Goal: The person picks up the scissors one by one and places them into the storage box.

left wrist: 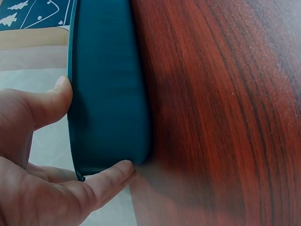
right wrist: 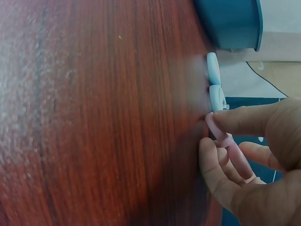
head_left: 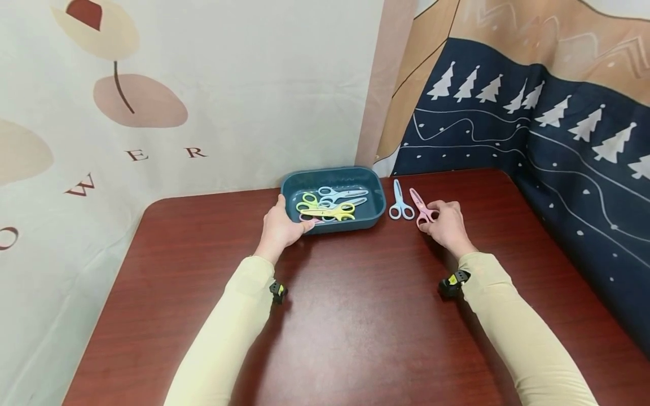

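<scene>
A dark teal plastic tray (head_left: 350, 226) stands at the back of the table with several scissors inside. Yellow scissors (head_left: 325, 213) lie on top of light blue scissors (head_left: 350, 194) and a green-handled pair; a bit of pink shows beneath. My left hand (head_left: 281, 226) grips the tray's near left corner, thumb at the rim and fingers along the end wall (left wrist: 106, 94). To the tray's right, my right hand (head_left: 448, 224) pinches the handle loops of pink scissors (head_left: 418, 202), whose blades point away to the back. Light blue scissors (head_left: 398, 197) rest between the tray and the pink pair.
The reddish-brown wooden table (head_left: 345, 316) extends toward me. A pale printed cloth (head_left: 264, 101) hangs right behind the tray, and a navy cloth with white trees (head_left: 508, 132) borders the back right and right side. A small black camera sits on each wrist.
</scene>
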`<state>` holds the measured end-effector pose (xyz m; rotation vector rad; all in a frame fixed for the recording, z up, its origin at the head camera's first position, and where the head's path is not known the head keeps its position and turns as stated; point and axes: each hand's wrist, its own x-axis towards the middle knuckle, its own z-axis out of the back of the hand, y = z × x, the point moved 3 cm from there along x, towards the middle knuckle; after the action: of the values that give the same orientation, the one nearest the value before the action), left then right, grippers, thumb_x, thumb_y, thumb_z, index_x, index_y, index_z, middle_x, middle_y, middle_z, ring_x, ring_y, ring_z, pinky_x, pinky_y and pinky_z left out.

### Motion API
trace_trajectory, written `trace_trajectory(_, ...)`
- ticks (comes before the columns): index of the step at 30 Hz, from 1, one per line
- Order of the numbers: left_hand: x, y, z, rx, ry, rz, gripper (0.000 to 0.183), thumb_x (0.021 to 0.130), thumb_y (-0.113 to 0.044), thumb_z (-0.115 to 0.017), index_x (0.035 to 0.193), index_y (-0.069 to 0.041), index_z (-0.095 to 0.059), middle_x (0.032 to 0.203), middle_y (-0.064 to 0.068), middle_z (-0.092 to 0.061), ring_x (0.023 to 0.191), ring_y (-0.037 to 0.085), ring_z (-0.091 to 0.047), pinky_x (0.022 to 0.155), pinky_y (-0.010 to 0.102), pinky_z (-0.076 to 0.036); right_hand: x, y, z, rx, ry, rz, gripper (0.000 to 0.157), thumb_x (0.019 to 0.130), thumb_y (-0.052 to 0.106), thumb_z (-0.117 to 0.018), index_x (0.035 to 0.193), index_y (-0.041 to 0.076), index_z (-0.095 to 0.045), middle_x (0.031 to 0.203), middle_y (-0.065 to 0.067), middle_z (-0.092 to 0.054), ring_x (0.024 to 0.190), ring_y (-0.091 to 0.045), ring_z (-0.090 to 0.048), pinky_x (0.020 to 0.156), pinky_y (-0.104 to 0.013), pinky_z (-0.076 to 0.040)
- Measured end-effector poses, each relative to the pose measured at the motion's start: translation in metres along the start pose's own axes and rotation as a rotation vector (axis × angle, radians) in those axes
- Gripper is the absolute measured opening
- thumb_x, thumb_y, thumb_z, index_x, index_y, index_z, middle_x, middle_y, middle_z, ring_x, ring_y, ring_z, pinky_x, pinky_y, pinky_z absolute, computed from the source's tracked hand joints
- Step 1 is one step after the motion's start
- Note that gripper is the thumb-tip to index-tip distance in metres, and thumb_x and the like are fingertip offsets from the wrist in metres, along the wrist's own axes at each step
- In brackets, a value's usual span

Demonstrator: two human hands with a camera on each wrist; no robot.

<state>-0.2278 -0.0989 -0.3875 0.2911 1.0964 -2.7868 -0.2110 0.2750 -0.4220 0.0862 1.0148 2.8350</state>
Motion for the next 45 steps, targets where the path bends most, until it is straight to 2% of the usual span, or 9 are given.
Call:
trace_trajectory(5,0.0,0.001,0.0,-0.004,-0.001,0.002,0.114,0.088,-0.041,-0.081,0.166,-0.005,-0.006,0.166,0.023,-0.028,0.151,0.042,-0.03,0.12,0.052,-0.035,0.0,-0.002,0.002,0.001,-0.007,-0.004,0.051,0.086,0.004,-0.077,0.131,-0.011,-0.057,0.123,-0.035,-0.049,0.112,-0.044,-0.046,0.089,-0.052,-0.045)
trace_trajectory(11,-0.001,0.002,-0.001,-0.004,0.0,0.002,0.114,0.088,-0.041,-0.082,0.166,-0.005,-0.007,0.166,0.023,-0.029,0.151,0.042,-0.03,0.12,0.052,-0.035,0.001,-0.005,0.003,0.021,0.008,-0.029,0.058,0.086,0.003,-0.078,0.138,-0.009,-0.055,0.124,-0.033,-0.062,0.106,-0.043,-0.055,0.091,-0.052,-0.048)
trace_trajectory(14,-0.001,0.002,-0.001,-0.005,-0.002,-0.001,0.114,0.088,-0.041,-0.082,0.166,-0.005,-0.007,0.166,0.023,-0.029,0.151,0.042,-0.031,0.12,0.052,-0.035,0.001,-0.005,0.004,0.087,0.02,-0.062,0.058,0.086,0.0,-0.076,0.139,-0.008,-0.054,0.125,-0.031,-0.062,0.105,-0.041,-0.058,0.089,-0.045,-0.054)
trace_trajectory(17,-0.001,0.001,-0.001,-0.003,-0.001,-0.003,0.114,0.088,-0.041,-0.082,0.166,-0.004,-0.007,0.166,0.024,-0.029,0.151,0.042,-0.03,0.12,0.052,-0.035,0.002,-0.006,0.004,0.188,0.033,-0.091,0.059,0.086,-0.007,-0.073,0.142,-0.009,-0.052,0.126,-0.032,-0.06,0.103,-0.04,-0.061,0.079,-0.034,-0.061)
trace_trajectory(20,-0.001,0.0,-0.001,0.0,0.001,-0.005,0.114,0.088,-0.041,-0.081,0.166,-0.004,-0.007,0.166,0.024,-0.028,0.151,0.043,-0.03,0.12,0.052,-0.034,0.003,-0.008,0.004,0.285,0.043,-0.108,0.061,0.086,-0.013,-0.069,0.143,-0.011,-0.049,0.127,-0.032,-0.055,0.101,-0.04,-0.064,0.068,-0.026,-0.062)
trace_trajectory(22,-0.001,0.0,-0.001,0.004,0.002,-0.006,0.114,0.089,-0.041,-0.081,0.166,-0.004,-0.006,0.166,0.024,-0.028,0.151,0.043,-0.03,0.12,0.052,-0.033,0.003,-0.009,0.004,0.329,0.044,-0.111,0.06,0.087,-0.015,-0.068,0.144,-0.011,-0.048,0.127,-0.032,-0.053,0.098,-0.037,-0.064,0.066,-0.024,-0.061)
trace_trajectory(30,0.001,0.0,0.0,0.009,0.004,-0.013,0.114,0.089,-0.041,-0.081,0.166,-0.003,-0.007,0.166,0.024,-0.027,0.151,0.041,-0.03,0.121,0.051,-0.034,0.0,-0.01,0.005,0.436,0.059,-0.144,0.059,0.091,-0.015,-0.066,0.146,-0.01,-0.045,0.125,-0.029,-0.049,0.079,-0.012,-0.063,0.068,-0.024,-0.061)
trace_trajectory(38,0.001,0.0,0.0,-0.004,0.008,-0.007,0.114,0.088,-0.04,-0.082,0.166,-0.003,-0.006,0.167,0.023,-0.026,0.152,0.041,-0.03,0.12,0.052,-0.033,-0.001,-0.009,0.006,0.554,0.085,-0.15,0.059,0.093,-0.014,-0.065,0.147,-0.011,-0.042,0.125,-0.027,-0.046,0.071,-0.006,-0.067,0.07,-0.03,-0.063)
trace_trajectory(45,0.0,0.0,0.001,-0.002,0.006,-0.006,0.114,0.089,-0.04,-0.081,0.166,-0.003,-0.006,0.167,0.023,-0.026,0.152,0.041,-0.03,0.121,0.051,-0.033,-0.001,-0.008,0.008,0.573,0.083,-0.142,0.058,0.094,-0.012,-0.066,0.147,-0.01,-0.042,0.124,-0.027,-0.046,0.07,-0.005,-0.068,0.071,-0.03,-0.062)
